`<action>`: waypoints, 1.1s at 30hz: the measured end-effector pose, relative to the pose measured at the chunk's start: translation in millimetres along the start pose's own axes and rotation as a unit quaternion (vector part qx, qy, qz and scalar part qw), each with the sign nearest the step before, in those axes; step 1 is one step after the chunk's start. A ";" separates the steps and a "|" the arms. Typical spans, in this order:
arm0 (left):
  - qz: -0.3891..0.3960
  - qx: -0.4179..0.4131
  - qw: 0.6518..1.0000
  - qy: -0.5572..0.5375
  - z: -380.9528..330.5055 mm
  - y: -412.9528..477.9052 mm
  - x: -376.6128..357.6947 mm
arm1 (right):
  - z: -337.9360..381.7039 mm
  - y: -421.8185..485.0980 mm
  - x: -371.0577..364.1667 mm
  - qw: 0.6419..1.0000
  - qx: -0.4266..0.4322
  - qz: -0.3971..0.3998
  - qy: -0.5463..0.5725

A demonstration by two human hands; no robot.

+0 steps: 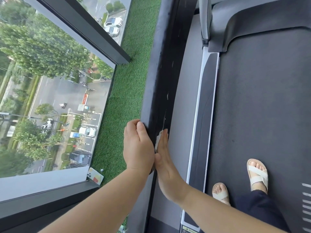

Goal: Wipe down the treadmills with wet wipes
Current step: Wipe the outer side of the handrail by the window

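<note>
Far left, a tall window (50, 81) looks down on a street with trees and parked cars. Along its foot runs a strip of artificial grass (127, 91), and a phone (95, 176) lies on the grass near the corner of the window frame.

Next comes the left hand (138, 147). It grips the outer edge of the black rail (161, 78), with the thumb lying on top and the fingers curled over the far side, out of sight. The rail runs from the bottom of the view up and away, and pale scuffs mark its top.

The white wet wipe (158, 139) is pressed flat against the rail's inner side, just beside the left hand. Only a crumpled edge of it shows past the fingertips. The right hand (162, 153) holds it there with straight fingers laid together and the palm turned toward the rail; it curls round nothing. The two hands almost touch at the thumbs.

To the right is the treadmill (249, 21), with a dark foot strip (206, 106) edged in silver and then the wide belt (262, 101). The person stands on the belt in pale sandals (257, 175), with dark trousers above them.
</note>
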State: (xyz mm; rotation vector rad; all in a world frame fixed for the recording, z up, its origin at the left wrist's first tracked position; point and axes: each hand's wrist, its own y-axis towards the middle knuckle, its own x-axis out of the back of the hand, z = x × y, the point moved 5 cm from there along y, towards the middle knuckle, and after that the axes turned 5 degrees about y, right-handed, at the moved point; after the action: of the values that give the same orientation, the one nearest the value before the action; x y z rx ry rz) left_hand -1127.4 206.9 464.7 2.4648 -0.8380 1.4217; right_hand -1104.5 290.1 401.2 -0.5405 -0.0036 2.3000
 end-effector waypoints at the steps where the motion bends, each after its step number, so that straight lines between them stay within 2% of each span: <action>1: 0.001 0.002 1.000 -0.001 0.1 0.0 -0.1 | -1.6 2.0 4.4 1.000 0.008 -0.001 -0.003; 5: -0.001 0.003 1.000 -0.003 0.0 -0.1 -0.3 | -9.2 27.4 19.4 0.995 -0.073 -0.049 0.048; 7: 0.000 -0.001 1.000 -0.002 0.0 -0.8 -0.7 | -0.2 25.9 10.6 0.996 -0.056 -0.055 0.048; 11: 0.004 0.000 1.000 -0.007 -0.1 -0.5 -0.4 | -0.4 12.4 7.4 1.000 0.015 -0.011 0.011; 16: 0.001 0.006 1.000 -0.007 0.3 -0.3 -0.1 | 0.4 33.2 22.7 0.995 -0.075 -0.044 0.052; 21: 0.004 0.005 1.000 -0.006 -0.7 -0.6 0.0 | 5.4 18.2 9.9 1.000 0.028 -0.012 -0.004; 25: 0.003 0.003 1.000 -0.008 -0.4 -0.9 -0.4 | -4.0 35.7 26.4 0.996 -0.056 -0.053 0.036; 27: 0.005 -0.002 1.000 -0.007 -0.4 -0.6 -1.0 | 4.3 33.1 19.8 0.998 -0.039 -0.044 0.025; 30: 0.003 -0.004 1.000 -0.003 -1.3 -0.1 0.1 | 4.4 23.1 12.0 0.999 0.030 -0.018 -0.018; 33: 0.002 0.004 1.000 0.002 -1.6 -0.5 0.2 | -4.4 36.0 22.7 0.998 -0.010 -0.054 0.014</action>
State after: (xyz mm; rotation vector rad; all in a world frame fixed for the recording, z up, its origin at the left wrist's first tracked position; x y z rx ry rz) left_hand -1128.2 207.9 465.7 2.4666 -0.8391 1.4349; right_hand -1141.6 279.3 382.7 -0.5700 -0.0403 2.1899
